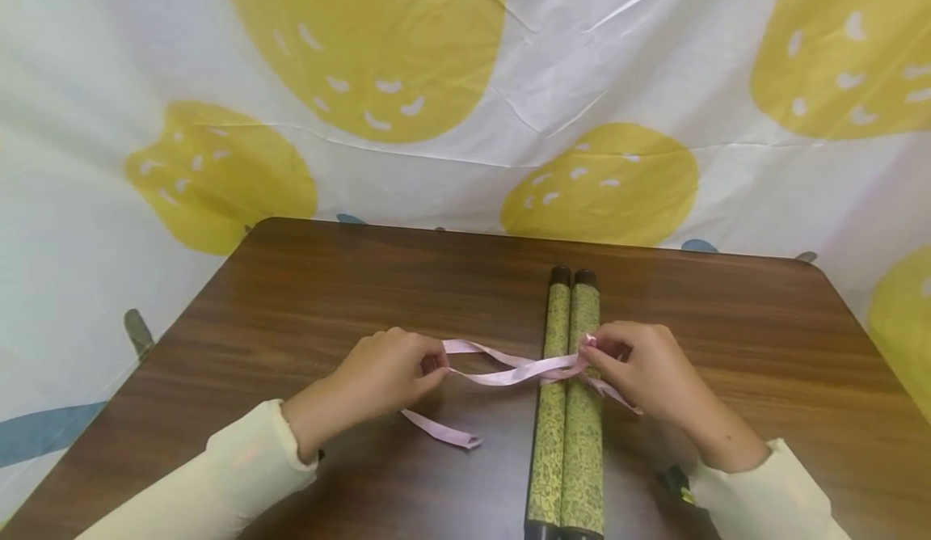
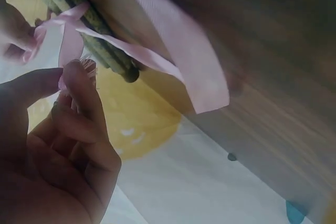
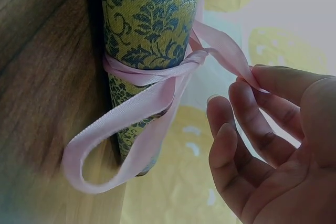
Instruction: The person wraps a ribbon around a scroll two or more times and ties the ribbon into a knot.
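Two rolled scrolls, a left scroll [image 1: 549, 443] and a right scroll [image 1: 584, 443], lie side by side on the table, covered in yellow-green brocade with dark end knobs. A pink satin ribbon [image 1: 509, 377] passes round them and crosses over itself on top, as the wrapped ribbon [image 3: 131, 74] shows in the right wrist view. Left of the scrolls, my left hand [image 1: 389, 370] pinches the ribbon between thumb and fingertips; a loose tail [image 1: 440, 432] hangs below it. Over the right scroll, my right hand [image 1: 647, 366] pinches another part. A ribbon loop [image 3: 73, 166] droops beside the brocade.
The brown wood-grain table [image 1: 327, 281] has rounded far corners. Behind it hangs a white cloth [image 1: 407, 184] printed with large yellow fruit. A small dark object [image 1: 676, 483] with a yellow-green patch shows beside the right sleeve.
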`<state>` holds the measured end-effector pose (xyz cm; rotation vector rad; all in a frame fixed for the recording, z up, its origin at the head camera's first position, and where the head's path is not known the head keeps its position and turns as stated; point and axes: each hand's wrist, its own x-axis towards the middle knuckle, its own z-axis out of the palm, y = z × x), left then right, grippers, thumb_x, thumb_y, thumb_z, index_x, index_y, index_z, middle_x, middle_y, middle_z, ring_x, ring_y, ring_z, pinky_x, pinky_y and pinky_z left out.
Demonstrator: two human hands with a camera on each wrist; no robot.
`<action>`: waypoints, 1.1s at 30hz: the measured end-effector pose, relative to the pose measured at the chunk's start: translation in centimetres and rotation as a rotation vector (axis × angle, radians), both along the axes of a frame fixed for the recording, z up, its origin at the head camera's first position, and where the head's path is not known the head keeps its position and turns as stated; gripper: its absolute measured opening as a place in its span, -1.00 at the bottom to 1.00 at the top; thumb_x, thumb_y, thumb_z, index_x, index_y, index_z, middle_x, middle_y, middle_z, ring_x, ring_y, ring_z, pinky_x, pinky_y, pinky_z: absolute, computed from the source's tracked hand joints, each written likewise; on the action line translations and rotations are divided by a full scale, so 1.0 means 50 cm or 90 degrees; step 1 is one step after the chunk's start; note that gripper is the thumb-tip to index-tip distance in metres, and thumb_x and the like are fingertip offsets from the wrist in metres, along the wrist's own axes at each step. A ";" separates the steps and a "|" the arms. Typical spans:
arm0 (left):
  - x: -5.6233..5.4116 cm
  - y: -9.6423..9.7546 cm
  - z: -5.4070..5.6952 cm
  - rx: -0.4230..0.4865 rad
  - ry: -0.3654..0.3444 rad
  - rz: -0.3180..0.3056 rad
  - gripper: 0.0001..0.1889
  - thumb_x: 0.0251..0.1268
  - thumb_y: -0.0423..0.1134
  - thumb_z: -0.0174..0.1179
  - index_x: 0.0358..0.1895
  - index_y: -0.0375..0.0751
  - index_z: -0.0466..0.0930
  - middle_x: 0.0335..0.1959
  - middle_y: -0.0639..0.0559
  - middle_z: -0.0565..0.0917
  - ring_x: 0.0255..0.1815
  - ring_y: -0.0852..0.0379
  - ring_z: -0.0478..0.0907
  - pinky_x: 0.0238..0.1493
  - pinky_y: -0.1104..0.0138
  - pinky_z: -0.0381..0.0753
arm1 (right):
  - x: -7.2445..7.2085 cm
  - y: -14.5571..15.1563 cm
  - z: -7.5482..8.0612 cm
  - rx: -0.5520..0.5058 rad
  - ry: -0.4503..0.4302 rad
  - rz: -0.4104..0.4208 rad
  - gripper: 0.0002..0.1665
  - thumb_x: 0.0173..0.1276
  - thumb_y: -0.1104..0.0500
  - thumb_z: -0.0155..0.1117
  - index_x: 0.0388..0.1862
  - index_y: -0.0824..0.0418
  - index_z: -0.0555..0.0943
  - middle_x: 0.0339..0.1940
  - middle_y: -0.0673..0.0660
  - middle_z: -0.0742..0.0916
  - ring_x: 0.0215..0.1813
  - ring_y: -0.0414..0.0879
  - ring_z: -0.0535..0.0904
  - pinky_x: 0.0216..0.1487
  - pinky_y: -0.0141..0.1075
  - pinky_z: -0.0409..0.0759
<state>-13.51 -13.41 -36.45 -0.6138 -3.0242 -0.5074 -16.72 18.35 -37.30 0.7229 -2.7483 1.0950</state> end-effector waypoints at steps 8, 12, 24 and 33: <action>0.060 -0.025 -0.013 -0.031 -0.023 -0.018 -0.85 0.18 -0.14 0.29 -0.52 0.20 0.59 -0.64 0.40 0.48 -0.57 0.34 0.41 -0.55 0.32 0.38 | -0.003 0.001 -0.001 -0.008 -0.004 0.001 -0.95 0.30 0.22 0.42 -0.37 0.13 0.76 -0.48 -0.01 0.78 -0.52 -0.29 0.57 -0.50 -0.40 0.59; 0.080 -0.038 -0.024 -0.036 -0.041 -0.026 -0.82 0.15 -0.14 0.30 -0.55 0.22 0.55 -0.67 0.38 0.41 -0.60 0.32 0.36 -0.58 0.32 0.33 | -0.004 0.001 -0.001 -0.008 -0.004 0.006 -0.95 0.30 0.22 0.42 -0.37 0.12 0.76 -0.47 0.00 0.78 -0.51 -0.27 0.59 -0.49 -0.41 0.59; 0.104 -0.049 -0.041 -0.031 -0.091 -0.082 -0.72 0.06 -0.16 0.32 -0.66 0.26 0.45 -0.72 0.39 0.34 -0.66 0.37 0.28 -0.63 0.36 0.26 | -0.006 0.003 -0.002 0.006 0.010 0.003 -0.94 0.30 0.22 0.42 -0.38 0.12 0.76 -0.48 -0.02 0.77 -0.52 -0.31 0.55 -0.50 -0.41 0.57; 0.121 -0.024 -0.049 -0.007 -0.115 -0.127 -0.77 0.12 -0.06 0.38 -0.60 0.29 0.54 -0.67 0.43 0.36 -0.65 0.43 0.29 -0.62 0.41 0.26 | -0.004 0.005 -0.005 -0.009 -0.007 0.014 -0.95 0.30 0.22 0.41 -0.36 0.17 0.76 -0.49 -0.01 0.76 -0.51 -0.28 0.56 -0.51 -0.40 0.57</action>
